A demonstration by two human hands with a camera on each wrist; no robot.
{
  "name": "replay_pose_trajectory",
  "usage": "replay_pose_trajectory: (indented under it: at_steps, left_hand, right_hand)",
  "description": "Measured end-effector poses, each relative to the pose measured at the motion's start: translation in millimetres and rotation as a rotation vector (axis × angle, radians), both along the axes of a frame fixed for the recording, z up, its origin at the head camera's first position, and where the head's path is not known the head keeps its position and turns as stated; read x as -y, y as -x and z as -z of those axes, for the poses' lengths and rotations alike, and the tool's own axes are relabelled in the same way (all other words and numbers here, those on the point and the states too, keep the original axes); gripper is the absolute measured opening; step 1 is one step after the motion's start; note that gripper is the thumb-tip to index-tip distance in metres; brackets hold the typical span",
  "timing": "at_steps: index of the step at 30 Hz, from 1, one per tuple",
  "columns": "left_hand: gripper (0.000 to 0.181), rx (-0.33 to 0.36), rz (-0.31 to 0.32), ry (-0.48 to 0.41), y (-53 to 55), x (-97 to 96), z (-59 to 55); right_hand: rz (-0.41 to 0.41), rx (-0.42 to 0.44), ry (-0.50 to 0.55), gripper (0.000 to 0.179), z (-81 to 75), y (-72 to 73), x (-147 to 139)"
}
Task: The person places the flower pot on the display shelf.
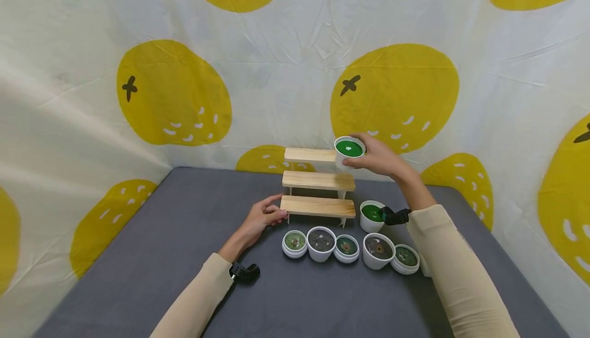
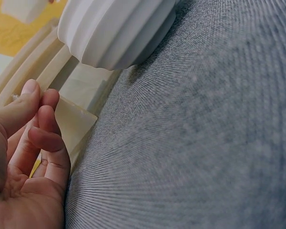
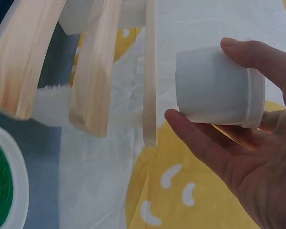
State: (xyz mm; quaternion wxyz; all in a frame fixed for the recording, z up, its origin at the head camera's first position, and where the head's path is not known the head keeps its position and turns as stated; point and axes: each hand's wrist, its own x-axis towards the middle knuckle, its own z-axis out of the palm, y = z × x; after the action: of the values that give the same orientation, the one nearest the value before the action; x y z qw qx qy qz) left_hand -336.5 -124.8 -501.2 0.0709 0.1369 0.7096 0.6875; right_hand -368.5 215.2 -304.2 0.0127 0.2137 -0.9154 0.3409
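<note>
A white cup with a bright green filling point(image 1: 349, 148) is gripped between the thumb and fingers of my right hand point(image 1: 378, 156). In the right wrist view the cup point(image 3: 212, 86) shows its plain side, with a small gap between its base and the top plank point(image 3: 150, 71). It hangs over the right end of the three-tier wooden stand point(image 1: 318, 205). My left hand point(image 1: 260, 220) pinches the left end of the stand's lowest plank. In the left wrist view its thumb and index finger point(image 2: 31, 88) lie at the plank's edge.
Another green-filled cup point(image 1: 371, 216) stands right of the stand, under my right wrist. In front are a dark-topped cup point(image 1: 321, 239), a brown-topped cup point(image 1: 378, 247) and ribbed white pots point(image 1: 294, 243). A fruit-patterned cloth point(image 1: 286, 97) hangs behind the grey table surface point(image 1: 212, 194).
</note>
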Motion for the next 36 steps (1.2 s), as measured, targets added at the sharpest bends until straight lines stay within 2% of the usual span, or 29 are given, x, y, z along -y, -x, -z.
replay_pose_trajectory:
  at_steps: [7, 15, 19, 25, 33, 36]
  left_hand:
    - [0.065, 0.012, -0.019, 0.007, 0.8, -0.3, -0.3]
    - [0.068, 0.020, -0.011, -0.001, 3.5, -1.7, -0.4]
    - [0.067, 0.024, -0.013, -0.006, 1.8, -1.7, -0.4]
    - [0.066, 0.026, -0.011, 0.002, -0.2, -0.5, -3.3]
    - [0.064, 0.034, -0.020, -0.002, -1.7, -2.7, -5.5]
    - [0.065, 0.038, -0.014, 0.000, -2.1, -4.1, -4.8]
  right_hand:
    - [-0.042, 0.072, 0.103, 0.082, -3.8, 17.3, 25]
    - [-0.043, 0.157, 0.220, 0.091, -2.4, 33.8, 45]
    - [-0.050, 0.153, 0.254, 0.091, 0.7, 42.4, 55]
    - [-0.049, 0.083, 0.263, 0.073, 1.1, 50.3, 71]
    - [-0.032, 0.140, 0.369, 0.076, 6.1, 50.5, 87]
    - [-0.028, 0.139, 0.374, 0.068, 10.0, 51.9, 91]
